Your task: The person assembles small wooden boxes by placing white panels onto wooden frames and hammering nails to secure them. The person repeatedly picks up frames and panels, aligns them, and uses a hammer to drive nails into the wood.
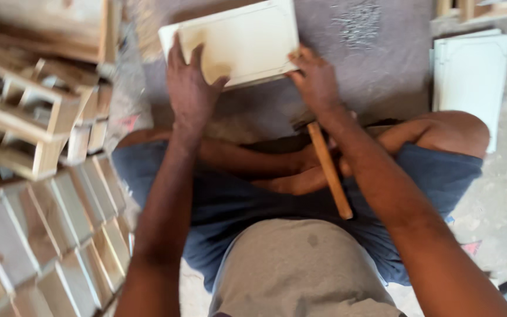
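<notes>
Panel pale, flat under left hand, right hand gripping its edge

The person wears a grey shirt, plain apart from one small darker spot near its middle; below it sit dark blue shorts, loose and creased, reaching to about the knee on either side; both arms are bare from the frame's edge to the wrist, with no sleeves, watch or bands in view; the left grip and right grip are ungloved; the feet are bare too.
</notes>
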